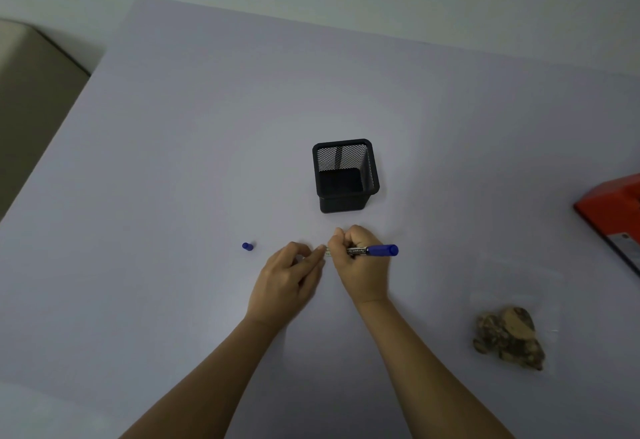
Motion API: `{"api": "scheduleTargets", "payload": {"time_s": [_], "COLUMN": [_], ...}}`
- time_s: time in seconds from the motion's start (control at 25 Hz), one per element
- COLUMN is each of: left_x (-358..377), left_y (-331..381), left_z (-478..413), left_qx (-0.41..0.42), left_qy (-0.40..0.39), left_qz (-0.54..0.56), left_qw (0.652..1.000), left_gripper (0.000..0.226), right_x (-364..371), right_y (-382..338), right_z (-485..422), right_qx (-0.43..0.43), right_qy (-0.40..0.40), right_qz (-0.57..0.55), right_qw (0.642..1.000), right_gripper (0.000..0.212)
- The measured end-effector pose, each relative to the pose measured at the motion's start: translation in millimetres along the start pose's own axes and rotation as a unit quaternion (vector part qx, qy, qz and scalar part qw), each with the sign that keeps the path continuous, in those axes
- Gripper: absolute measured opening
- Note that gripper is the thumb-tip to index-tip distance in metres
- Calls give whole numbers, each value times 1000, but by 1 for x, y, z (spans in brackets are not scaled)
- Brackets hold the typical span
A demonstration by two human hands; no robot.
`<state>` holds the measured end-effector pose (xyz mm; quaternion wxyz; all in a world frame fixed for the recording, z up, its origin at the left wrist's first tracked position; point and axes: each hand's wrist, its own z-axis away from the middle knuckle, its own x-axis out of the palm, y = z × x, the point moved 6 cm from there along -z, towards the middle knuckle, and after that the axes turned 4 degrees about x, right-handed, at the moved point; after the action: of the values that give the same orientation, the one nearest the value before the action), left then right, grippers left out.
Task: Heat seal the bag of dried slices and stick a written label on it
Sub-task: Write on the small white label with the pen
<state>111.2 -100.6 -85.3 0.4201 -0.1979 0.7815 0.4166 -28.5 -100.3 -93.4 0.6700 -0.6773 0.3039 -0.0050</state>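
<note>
Pale lavender surface carries everything. Nearest, at the right, the bag of dried slices lies flat. It looks light, its clear film thin and slippery, the slices likely brittle, so take it by the empty film above them. Beyond it, the right grip is clenched round a blue marker, and the left grip fingers a small label; pinching or pressing, I cannot tell. Farther off stand the mesh pen holder and, at the right edge, the red heat sealer.
</note>
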Motion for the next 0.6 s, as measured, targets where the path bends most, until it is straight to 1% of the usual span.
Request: {"api": "scheduleTargets", "payload": {"time_s": [0.32, 0.6], "left_x": [0, 0], "left_y": [-1, 0], "left_z": [1, 1], "left_qx": [-6, -9], "left_qy": [5, 5], "left_qz": [6, 4], "left_qw": [1000, 1000], "left_gripper": [27, 26], "right_x": [-3, -5], "right_y": [2, 2], "right_z": [0, 0], "right_qx": [31, 36], "right_qy": [8, 17], "right_qz": [-33, -49], "right_qw": [999, 998], "right_gripper": [35, 33]}}
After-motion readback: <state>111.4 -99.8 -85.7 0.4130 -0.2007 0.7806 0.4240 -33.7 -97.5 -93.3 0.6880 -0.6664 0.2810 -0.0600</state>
